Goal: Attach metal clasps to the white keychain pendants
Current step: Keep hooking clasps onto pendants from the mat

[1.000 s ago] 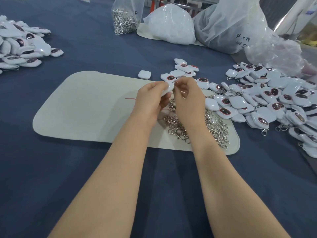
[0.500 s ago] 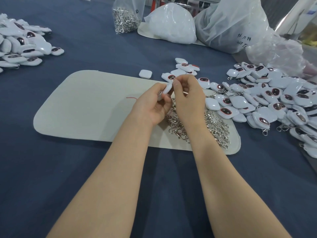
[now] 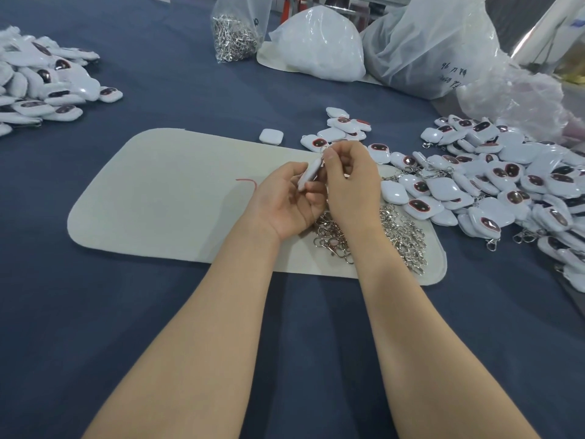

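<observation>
Blue tabletop [image 3: 158,312], clear bag [image 3: 250,7] of metal clasps [image 3: 232,39] beside white-filled bag [image 3: 319,49]

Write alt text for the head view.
A left hand holds a white pendant over a pale mat while the right hand pinches a metal clasp at its top end. Under the hands, loose clasps lie on the mat; pendant piles sit on the blue cloth at right and far left.

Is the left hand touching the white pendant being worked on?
Touching. Head view: left hand grips the white pendant at its lower end.
</observation>
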`<act>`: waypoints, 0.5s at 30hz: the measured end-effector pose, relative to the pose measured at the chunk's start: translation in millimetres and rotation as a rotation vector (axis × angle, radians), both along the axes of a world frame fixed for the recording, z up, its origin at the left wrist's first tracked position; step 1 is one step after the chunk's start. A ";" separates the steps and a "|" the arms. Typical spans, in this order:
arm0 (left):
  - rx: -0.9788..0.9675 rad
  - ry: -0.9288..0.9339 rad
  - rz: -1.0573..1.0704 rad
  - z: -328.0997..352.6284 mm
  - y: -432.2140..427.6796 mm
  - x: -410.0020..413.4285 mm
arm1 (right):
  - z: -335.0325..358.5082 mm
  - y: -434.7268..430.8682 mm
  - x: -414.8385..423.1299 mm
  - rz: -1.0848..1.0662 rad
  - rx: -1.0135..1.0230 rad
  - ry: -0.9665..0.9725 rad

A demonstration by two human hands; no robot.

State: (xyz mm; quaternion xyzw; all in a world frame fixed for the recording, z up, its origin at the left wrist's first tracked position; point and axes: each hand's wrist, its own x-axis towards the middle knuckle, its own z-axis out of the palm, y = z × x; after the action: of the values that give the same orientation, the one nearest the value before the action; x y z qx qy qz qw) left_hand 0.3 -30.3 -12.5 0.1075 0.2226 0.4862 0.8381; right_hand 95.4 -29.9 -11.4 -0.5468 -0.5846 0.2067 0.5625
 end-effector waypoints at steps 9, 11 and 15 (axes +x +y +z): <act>0.003 0.056 0.106 -0.4 2.3 5.2 | 9.4 -3.5 6.6 0.004 0.012 -0.204; 0.026 0.138 0.193 0.4 3.5 7.9 | 11.3 -5.1 7.8 -0.001 -0.001 -0.263; 0.058 0.234 0.309 -0.2 6.2 7.4 | 13.1 -5.3 6.3 0.010 -0.036 -0.375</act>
State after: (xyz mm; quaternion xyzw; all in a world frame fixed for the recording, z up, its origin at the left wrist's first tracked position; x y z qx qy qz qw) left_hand 7.7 -24.1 -12.7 0.1518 0.3181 0.5997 0.7184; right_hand 101.7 -35.1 1.7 -0.5828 -0.6783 0.1145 0.4326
